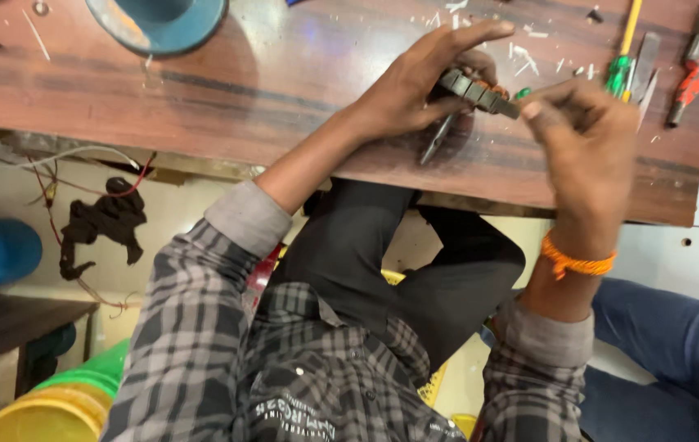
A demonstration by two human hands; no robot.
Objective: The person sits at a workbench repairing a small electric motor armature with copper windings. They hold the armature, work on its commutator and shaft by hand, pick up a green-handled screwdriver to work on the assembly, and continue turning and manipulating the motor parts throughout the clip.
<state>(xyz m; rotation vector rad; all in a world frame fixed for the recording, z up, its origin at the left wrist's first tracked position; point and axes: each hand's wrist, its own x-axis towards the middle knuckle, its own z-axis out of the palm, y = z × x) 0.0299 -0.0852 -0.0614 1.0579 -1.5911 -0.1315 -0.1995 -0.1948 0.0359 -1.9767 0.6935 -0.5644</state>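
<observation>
1. Landmark: the small grey metal block (478,92), a ridged, stacked-looking part, held just above the brown wooden table (284,90) near its front edge.
2. Left hand (419,86): on the block's left end. Thumb under, fingers curled over the top, index finger stretched out flat beyond it. Grip closed on the block.
3. Right hand (586,139): at the block's right end, fingertips pinched tight against it. Blurred, so can't tell if it also pinches something small. Grip closed on the block's end.
4. Below the block, touching the table: a thin dark metal tool (438,139), slanting down-left. Looks like tweezers or a blade; too dark to tell which.
5. Right of the block, past the right hand: a screwdriver w/ green and yellow handle (626,57) lying on the table, a flat grey file (645,57) just beside it, then a red-handled tool (687,86) further right.
6. Far left of the block, at the table's back edge: a round blue base (159,23), partly cut off by the frame.
7. Around and behind the block: pale shavings (525,57) scattered on the table.
8. Right wrist, below the block: orange thread band (576,262). Both sleeves are grey plaid.
</observation>
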